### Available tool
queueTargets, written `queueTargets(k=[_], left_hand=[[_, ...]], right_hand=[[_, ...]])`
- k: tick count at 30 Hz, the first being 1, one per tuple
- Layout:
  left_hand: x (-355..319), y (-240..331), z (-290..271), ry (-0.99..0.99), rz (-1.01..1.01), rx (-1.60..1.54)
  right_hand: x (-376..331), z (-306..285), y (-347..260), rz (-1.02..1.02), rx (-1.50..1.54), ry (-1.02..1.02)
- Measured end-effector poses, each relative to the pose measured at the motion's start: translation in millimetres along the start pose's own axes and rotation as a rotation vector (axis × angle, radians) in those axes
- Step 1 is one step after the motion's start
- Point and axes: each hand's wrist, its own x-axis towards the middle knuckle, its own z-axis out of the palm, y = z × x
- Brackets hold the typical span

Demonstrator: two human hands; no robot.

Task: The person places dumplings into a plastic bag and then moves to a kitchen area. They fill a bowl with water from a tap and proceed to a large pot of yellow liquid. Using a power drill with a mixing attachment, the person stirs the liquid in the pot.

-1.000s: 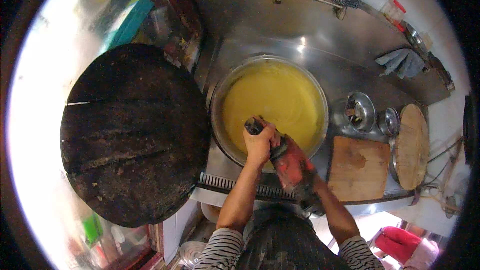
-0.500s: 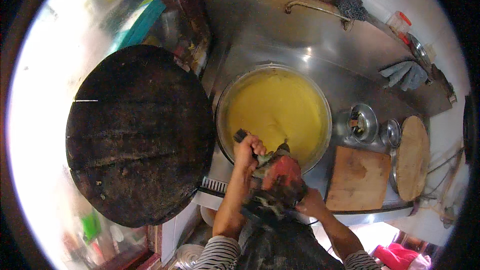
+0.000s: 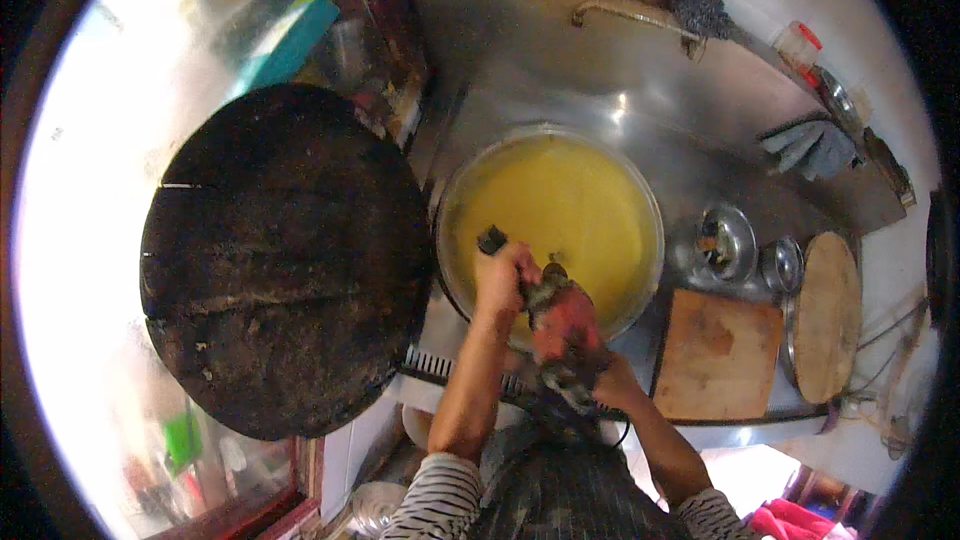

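A large round metal pot (image 3: 652, 280) holds a smooth yellow mixture (image 3: 560, 195). Over its near side I hold a red and dark power drill (image 3: 565, 325), its nose pointing down toward the yellow surface. My left hand (image 3: 505, 275) is wrapped round the black side handle (image 3: 491, 239) near the drill's front. At the rear of the tool, my right hand (image 3: 615, 387) grips the body, its fingers mostly hidden. Whatever is fixed in the drill's chuck dips into the mixture and cannot be made out.
A big dark round wooden lid (image 3: 285, 265) stands left of the pot. To the right are a metal bowl (image 3: 728, 245), a smaller bowl (image 3: 782, 265), a square wooden board (image 3: 717, 357) and a round board (image 3: 827, 318). Behind, a tap (image 3: 635, 15) and a grey cloth (image 3: 812, 148).
Both hands and the drill have moved forward, away from me, over the pot. The left hand is also slightly farther right, and the drill's nose sits deeper over the mixture.
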Motion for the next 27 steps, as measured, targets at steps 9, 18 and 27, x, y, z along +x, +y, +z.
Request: queueTargets(k=[9, 18, 27], left_hand=[[16, 2, -10, -0.016, -0.056, -0.003], [26, -6, -8, -0.005, -0.095, -0.084], [14, -9, -8, -0.049, -0.012, -0.036]], right_hand=[[-12, -11, -25, -0.02, -0.257, -0.014], [-6, -20, -16, -0.038, -0.19, 0.071], [2, -29, -43, 0.259, -0.164, -0.024]])
